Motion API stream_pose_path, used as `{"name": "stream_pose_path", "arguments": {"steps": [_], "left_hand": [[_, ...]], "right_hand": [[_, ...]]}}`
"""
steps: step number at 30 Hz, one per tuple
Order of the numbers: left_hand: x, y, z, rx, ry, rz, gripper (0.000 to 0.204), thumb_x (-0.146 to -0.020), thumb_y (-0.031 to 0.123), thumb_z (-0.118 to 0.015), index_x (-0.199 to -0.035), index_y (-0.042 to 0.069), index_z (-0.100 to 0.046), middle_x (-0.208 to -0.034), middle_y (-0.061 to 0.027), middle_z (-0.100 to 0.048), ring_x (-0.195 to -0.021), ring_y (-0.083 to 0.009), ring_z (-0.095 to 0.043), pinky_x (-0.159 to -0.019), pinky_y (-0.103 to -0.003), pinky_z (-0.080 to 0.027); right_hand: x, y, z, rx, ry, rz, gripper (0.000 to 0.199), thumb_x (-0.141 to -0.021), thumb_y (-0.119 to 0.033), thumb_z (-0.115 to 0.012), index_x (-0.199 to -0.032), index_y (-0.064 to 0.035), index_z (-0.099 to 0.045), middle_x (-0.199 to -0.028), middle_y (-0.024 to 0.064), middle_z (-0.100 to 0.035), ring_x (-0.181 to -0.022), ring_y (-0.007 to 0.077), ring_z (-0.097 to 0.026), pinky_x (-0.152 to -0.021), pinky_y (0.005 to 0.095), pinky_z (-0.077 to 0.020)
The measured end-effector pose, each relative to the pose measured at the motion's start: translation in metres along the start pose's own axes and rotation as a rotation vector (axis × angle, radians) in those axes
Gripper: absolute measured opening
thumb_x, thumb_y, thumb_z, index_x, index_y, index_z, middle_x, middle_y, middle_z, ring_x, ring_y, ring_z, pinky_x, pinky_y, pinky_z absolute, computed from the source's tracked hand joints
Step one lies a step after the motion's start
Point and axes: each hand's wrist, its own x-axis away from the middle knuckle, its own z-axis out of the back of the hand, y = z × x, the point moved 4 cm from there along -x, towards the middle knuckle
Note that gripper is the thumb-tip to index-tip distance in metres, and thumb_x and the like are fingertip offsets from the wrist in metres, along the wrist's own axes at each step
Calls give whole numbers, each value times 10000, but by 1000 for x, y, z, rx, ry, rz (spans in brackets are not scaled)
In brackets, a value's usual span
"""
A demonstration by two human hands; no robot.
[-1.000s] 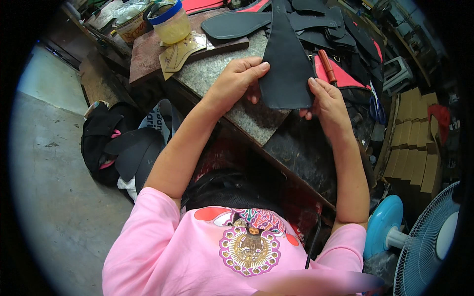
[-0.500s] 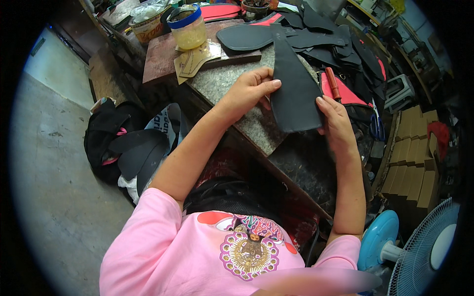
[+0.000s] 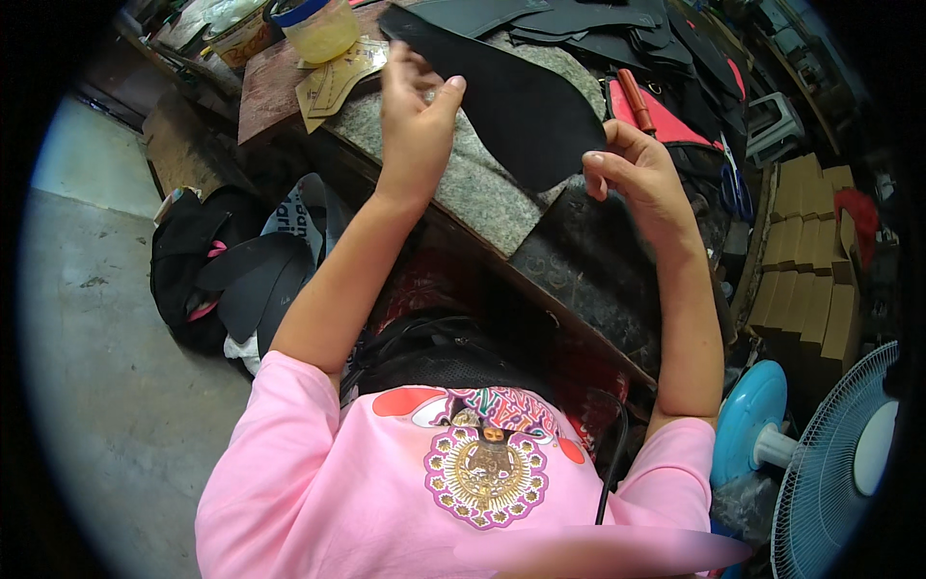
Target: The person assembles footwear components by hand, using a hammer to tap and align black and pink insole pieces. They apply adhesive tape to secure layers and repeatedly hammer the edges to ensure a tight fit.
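Panel (image 3: 521,106) — left hand (image 3: 419,121), fingers spread, beside it; right hand (image 3: 644,181), fingers curled, at its edge — pinch unclear.

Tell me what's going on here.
A person has a black panel above a grey slab, with the left hand and right hand at opposite edges; how firmly either grips is unclear. A jar stands off to the left, a red-handled tool and scissors to the right.

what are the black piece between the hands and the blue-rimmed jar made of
The black piece: perhaps leather or synthetic sheet, smooth, matte, its face evenly dark. The blue-rimmed jar: probably plastic, translucent, light showing through its yellowish side; glass possible.
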Motion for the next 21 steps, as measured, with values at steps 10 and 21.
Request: {"name": "stream_pose_path", "arguments": {"steps": [10,21], "left_hand": [[33,93,-2,-854,111,-1149,832,-851,279,-750,-1565,169,-338,-1606,-322,92,-1488,-500,147,-1171,-602,27],[39,88,-31,-665,-572,-626,331,-915,182,-708,-1202,30,-641,-992,-148,-696,-911,-319,-672,-807,-376,-516]], "right_hand": [[6,-11,-3,0,33,96,180,-957,-211,-639,-858,-63,-610,-678,-25,-551,-602,67,-525,-574,212,-408],[10,-16,-7,162,-16,227,217,-999,-223,-586,-956,-24,-661,-730,-49,-541,-666,40,-521,-593,203,-413]]}}
